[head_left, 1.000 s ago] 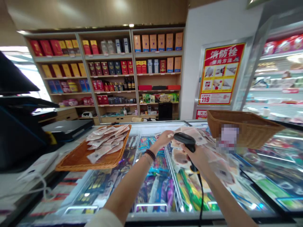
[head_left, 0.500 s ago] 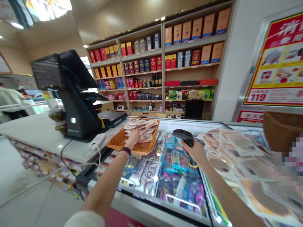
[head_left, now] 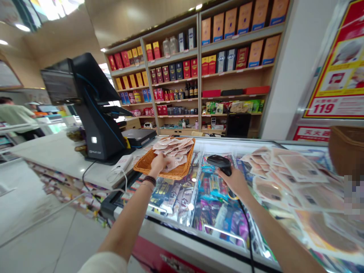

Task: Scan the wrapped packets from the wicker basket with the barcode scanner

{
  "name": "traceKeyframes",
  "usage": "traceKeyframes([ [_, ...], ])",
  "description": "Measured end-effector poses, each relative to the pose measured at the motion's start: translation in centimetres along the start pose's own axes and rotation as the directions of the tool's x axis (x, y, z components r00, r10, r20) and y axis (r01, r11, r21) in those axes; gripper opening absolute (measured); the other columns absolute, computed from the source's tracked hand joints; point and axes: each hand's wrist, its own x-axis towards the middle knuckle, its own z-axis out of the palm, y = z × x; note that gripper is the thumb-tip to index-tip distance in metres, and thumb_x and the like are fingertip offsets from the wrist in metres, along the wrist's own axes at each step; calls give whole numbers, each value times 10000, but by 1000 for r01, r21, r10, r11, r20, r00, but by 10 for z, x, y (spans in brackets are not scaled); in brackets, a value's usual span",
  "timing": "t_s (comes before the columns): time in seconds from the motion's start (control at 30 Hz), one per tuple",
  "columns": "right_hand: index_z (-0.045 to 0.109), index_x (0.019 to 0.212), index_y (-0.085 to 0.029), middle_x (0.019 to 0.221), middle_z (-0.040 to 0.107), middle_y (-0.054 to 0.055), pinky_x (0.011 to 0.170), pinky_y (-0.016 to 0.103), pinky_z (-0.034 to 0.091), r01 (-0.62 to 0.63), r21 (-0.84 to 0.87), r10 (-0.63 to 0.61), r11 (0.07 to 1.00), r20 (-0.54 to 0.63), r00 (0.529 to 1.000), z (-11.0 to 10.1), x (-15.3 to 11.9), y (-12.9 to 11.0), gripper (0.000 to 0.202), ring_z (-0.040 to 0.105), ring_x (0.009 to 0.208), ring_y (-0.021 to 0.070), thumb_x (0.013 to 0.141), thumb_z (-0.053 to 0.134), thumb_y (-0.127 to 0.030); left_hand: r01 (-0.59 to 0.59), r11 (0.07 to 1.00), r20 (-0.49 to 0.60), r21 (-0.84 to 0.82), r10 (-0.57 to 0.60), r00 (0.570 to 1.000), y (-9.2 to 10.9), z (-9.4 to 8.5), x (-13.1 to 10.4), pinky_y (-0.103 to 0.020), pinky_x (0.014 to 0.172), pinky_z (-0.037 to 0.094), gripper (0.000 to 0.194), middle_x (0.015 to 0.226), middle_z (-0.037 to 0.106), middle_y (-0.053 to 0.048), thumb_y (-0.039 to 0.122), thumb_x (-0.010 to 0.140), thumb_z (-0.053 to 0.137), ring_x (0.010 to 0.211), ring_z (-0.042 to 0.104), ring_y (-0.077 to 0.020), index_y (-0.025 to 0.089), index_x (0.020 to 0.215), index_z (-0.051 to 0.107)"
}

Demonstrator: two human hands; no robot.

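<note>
My left hand (head_left: 159,163), with a dark beaded bracelet at the wrist, reaches into an orange wicker basket (head_left: 145,162). Its fingers are closed at the near edge of a flat pinkish packet (head_left: 176,163); the fingertips are partly hidden. More such packets (head_left: 173,145) lie heaped at the back of the basket. The basket rests on the glass top of a display freezer (head_left: 204,142). My right hand (head_left: 235,182) grips a black barcode scanner (head_left: 219,162) by its handle, above the glass and right of the basket. The scanner's head points left, toward the basket.
Flat packets (head_left: 301,189) lie piled on the right side of the glass. Colourful frozen goods (head_left: 217,216) show below it. A dark checkout terminal (head_left: 95,110) stands left, beside a white box with a cable (head_left: 122,163). A brown basket (head_left: 347,148) is far right; boxed goods fill shelves behind.
My left hand has drawn back slightly from the heap toward the basket's near side, with a packet at its fingers. The scanner stays nearly in place. The camera view has shifted a little.
</note>
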Motion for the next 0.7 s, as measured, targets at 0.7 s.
traceKeyframes([
  [0.7,628,721,-226,496,644,6,504,296,467,36,160,-20,986,-104,994,-5,5,21,253,627,425,199,806,644,-464,-43,87,-32,-995,125,992,144,118,-42,-321,730,585,519,907,743,-73,399,650,925,796,723,-203,180,977,587],
])
